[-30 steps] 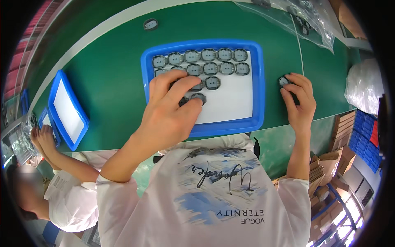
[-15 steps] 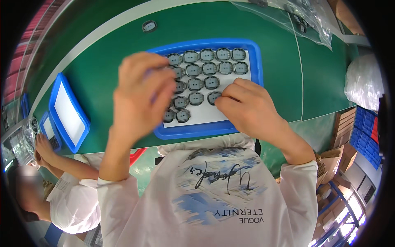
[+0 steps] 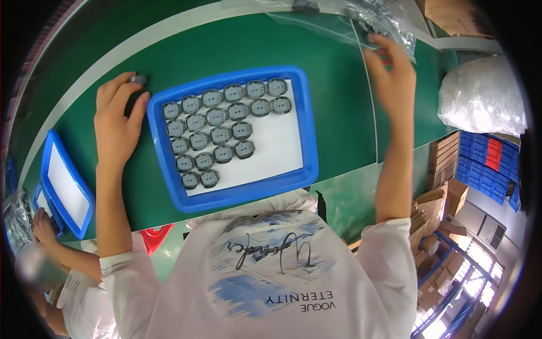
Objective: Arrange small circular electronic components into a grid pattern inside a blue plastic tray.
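Nearest, the blue plastic tray (image 3: 308, 135) holds a smooth white liner (image 3: 276, 150) and rows of rounded grey parts (image 3: 216, 117), their fine details too small to read. Just left of the tray, the left hand (image 3: 117, 117) touches a loose dark part (image 3: 137, 79), half hidden by fingertips; I cannot tell whether its grip is closed. Beyond the tray's far right corner, the right hand (image 3: 393, 79) meets dark pieces (image 3: 366, 27) at a crinkled clear bag (image 3: 400, 24), cut off above; its grip is equally unclear.

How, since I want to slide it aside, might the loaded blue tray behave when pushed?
The blue tray is probably stiff, given its straight, raised rim. It seems unlikely to tip, being broad and low. The grey parts may shift, resting on a smooth-looking white sheet.
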`<move>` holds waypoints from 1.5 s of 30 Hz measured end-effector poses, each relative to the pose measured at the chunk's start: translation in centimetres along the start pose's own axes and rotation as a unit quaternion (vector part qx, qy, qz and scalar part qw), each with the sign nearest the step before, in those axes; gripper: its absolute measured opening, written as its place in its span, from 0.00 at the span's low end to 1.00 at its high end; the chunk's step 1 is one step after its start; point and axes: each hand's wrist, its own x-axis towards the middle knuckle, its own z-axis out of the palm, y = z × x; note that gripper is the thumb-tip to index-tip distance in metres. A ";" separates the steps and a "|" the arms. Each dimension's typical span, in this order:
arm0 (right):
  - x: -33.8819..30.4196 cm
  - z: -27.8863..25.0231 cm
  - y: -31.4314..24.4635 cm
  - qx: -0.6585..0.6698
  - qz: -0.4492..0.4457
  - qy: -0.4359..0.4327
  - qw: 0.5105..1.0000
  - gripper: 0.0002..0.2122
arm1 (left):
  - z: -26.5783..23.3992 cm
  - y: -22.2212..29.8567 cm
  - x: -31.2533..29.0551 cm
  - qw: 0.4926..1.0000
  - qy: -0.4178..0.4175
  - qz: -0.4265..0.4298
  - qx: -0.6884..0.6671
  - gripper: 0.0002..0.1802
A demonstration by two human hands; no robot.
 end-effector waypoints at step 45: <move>-11.8 -1.4 -0.4 0.010 -0.043 -0.064 0.997 0.10 | -3.5 3.8 -9.4 0.982 0.076 -0.161 -0.070 0.10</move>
